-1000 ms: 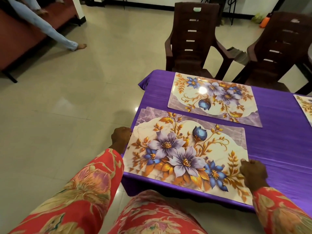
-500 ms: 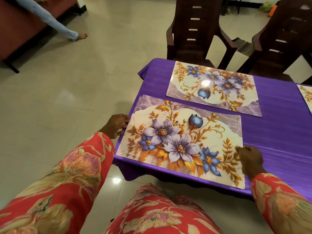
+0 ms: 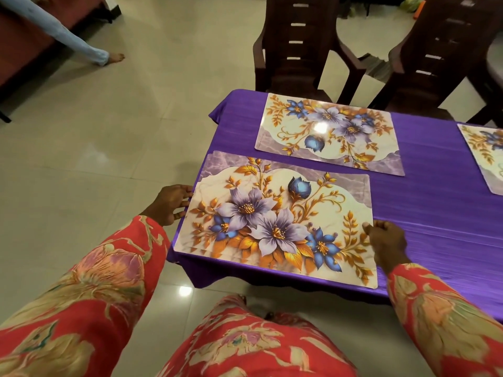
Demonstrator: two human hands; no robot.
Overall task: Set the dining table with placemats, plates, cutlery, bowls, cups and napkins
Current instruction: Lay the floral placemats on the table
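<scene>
A floral placemat (image 3: pixel 275 213) lies at the near corner of the purple-clothed table (image 3: pixel 435 202), its left edge hanging slightly past the table; layered edges at its near left corner suggest a stack. My left hand (image 3: pixel 170 205) holds its left edge with the fingers curled around it. At the right edge, my right hand (image 3: pixel 386 240) pinches the mat with closed fingers. A second floral placemat (image 3: pixel 326 131) lies flat just beyond it. A third placemat (image 3: pixel 484 156) is cut off at the right.
Two dark brown chairs (image 3: pixel 296 44) (image 3: pixel 441 55) stand at the table's far side. Another person's leg (image 3: pixel 81 47) stretches over the tiled floor at the upper left, beside a red sofa (image 3: pixel 21 44). My red floral clothing fills the bottom.
My left hand has gone from a closed fist at the mat's left edge to fingers curled on that edge. The right hand stays at the right edge. The view has tilted down.
</scene>
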